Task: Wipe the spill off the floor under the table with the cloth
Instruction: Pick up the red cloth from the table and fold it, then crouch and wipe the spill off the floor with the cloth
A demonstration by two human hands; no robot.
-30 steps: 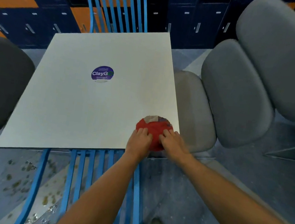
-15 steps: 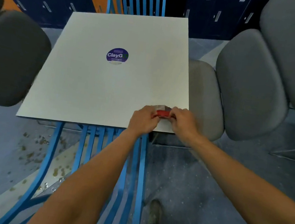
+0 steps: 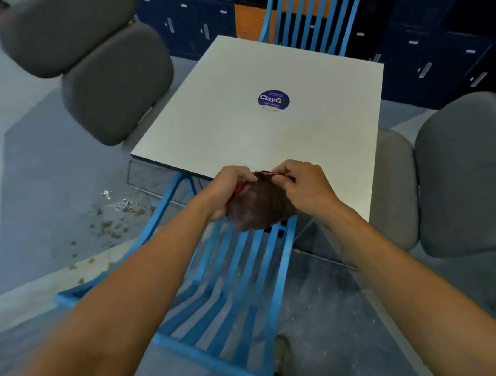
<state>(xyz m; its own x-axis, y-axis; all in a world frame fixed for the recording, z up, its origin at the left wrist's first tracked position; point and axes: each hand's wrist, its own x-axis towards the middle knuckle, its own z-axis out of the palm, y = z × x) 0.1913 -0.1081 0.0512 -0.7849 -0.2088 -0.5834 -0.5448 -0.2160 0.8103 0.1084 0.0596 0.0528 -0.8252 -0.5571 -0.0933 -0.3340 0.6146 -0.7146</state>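
Note:
A red cloth [image 3: 258,204] hangs in the air between both hands, just off the near edge of the white table [image 3: 247,131]. My left hand [image 3: 227,191] grips its left side and my right hand [image 3: 303,185] pinches its upper right corner. The cloth looks dark and bunched from this side. The spill [image 3: 111,218] is a scatter of brownish flecks and wet drops on the blue-grey floor, left of the blue chair and below the table's near left corner. Part of it lies under the table and is hidden.
A blue slatted chair [image 3: 227,294] stands right under my arms, pushed against the table. Dark grey padded chairs [image 3: 100,54] sit at the left, lighter grey ones [image 3: 467,171] at the right. Another blue chair [image 3: 308,17] and lockers stand behind the table.
Both hands have lifted the cloth off the table's near right corner and pulled it toward me, over the blue chair. The view has swung right, so the table sits further up and right.

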